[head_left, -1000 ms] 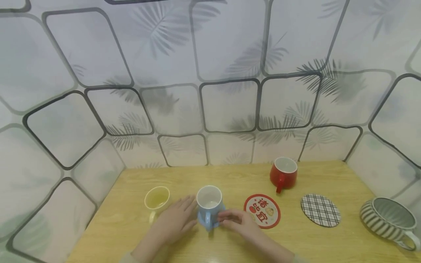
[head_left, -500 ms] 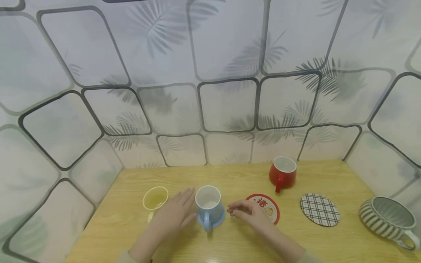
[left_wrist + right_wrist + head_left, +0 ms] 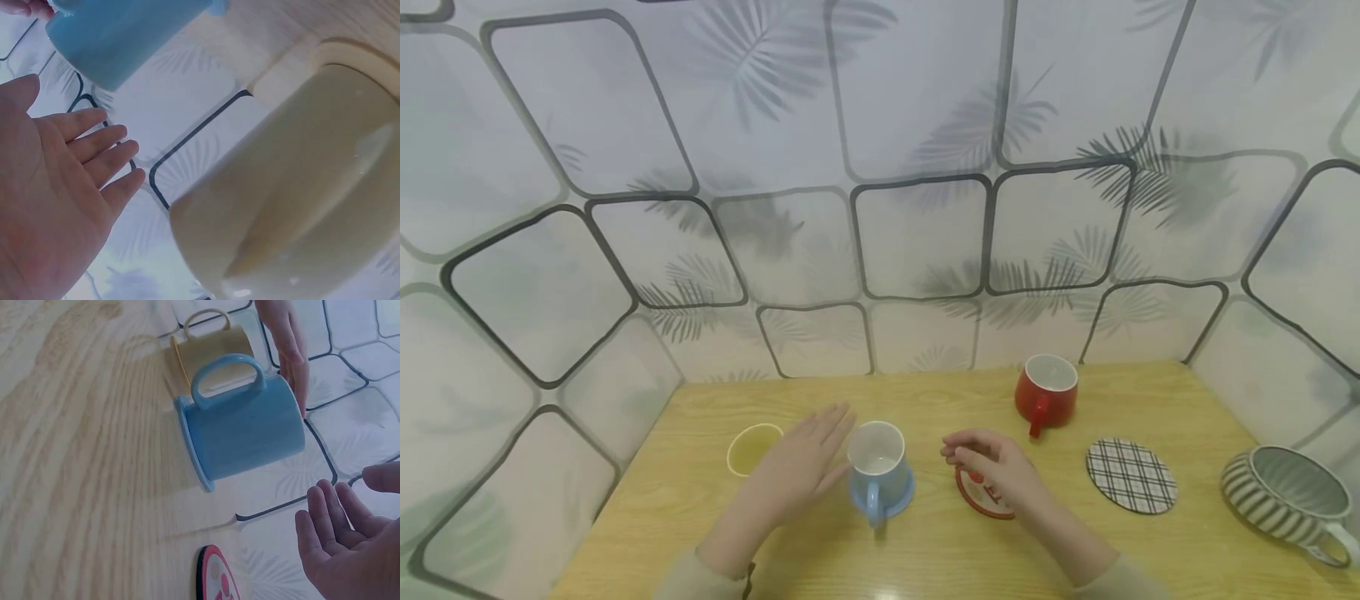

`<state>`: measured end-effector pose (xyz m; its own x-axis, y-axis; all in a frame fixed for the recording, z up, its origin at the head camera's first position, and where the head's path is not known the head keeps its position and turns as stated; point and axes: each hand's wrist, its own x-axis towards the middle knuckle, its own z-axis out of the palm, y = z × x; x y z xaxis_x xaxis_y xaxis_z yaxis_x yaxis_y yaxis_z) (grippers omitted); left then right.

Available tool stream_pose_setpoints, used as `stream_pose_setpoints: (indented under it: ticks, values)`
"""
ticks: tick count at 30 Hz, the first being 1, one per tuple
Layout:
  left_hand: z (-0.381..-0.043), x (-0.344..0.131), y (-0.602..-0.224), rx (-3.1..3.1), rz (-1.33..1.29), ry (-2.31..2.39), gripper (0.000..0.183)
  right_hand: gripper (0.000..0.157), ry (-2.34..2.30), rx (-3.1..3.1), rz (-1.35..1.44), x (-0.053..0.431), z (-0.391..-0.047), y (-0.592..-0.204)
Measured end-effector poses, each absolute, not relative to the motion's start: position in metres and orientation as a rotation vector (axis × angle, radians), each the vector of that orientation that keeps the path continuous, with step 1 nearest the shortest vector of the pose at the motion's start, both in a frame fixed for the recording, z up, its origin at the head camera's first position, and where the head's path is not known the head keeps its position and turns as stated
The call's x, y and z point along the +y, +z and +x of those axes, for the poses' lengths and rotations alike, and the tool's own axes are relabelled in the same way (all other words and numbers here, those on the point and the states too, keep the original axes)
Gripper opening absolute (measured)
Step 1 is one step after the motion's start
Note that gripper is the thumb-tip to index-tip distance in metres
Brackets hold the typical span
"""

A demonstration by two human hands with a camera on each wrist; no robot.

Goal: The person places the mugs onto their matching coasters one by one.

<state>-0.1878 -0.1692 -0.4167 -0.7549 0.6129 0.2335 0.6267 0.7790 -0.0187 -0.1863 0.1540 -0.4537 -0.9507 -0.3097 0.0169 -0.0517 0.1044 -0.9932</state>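
Note:
A light blue mug (image 3: 891,478) stands upright on a blue coaster (image 3: 907,502) in the middle of the table, its handle toward me. My left hand (image 3: 793,467) hovers just left of it, fingers straight, holding nothing. It partly covers the yellow mug (image 3: 747,451) in the head view; the left wrist view shows that yellow mug (image 3: 294,181) on a pale yellow coaster (image 3: 359,56). My right hand (image 3: 1003,475) is above a red-rimmed round coaster (image 3: 981,502) with characters on it, which it partly hides. Its fingers bend loosely, with nothing in them.
Behind to the right stands a red mug (image 3: 1047,402). A black-and-white checked coaster (image 3: 1131,477) lies right of the red-rimmed one. At the far right is a striped mug (image 3: 1273,504), its handle toward the front. A patterned cloth (image 3: 921,242) hangs behind the table.
My right hand has drawn away from the blue mug and coaster to the right, over the red-rimmed coaster. My left hand has lifted slightly and turned. The mugs stay in place.

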Motion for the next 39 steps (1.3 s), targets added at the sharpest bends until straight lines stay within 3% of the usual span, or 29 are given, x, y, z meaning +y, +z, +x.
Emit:
stream_pose_setpoints:
  ticks: [13,39]
  values:
    - [-0.194,-0.148,-0.413,-2.727,-1.029,-0.053,0.067,0.043,-1.965,2.229,-0.325,0.168,-0.189,-0.446]
    - [-0.172,-0.09,-0.42,-2.621,-1.27,0.228,0.062,0.043,-1.98,2.309,-0.231,0.201,-0.198,-0.449]
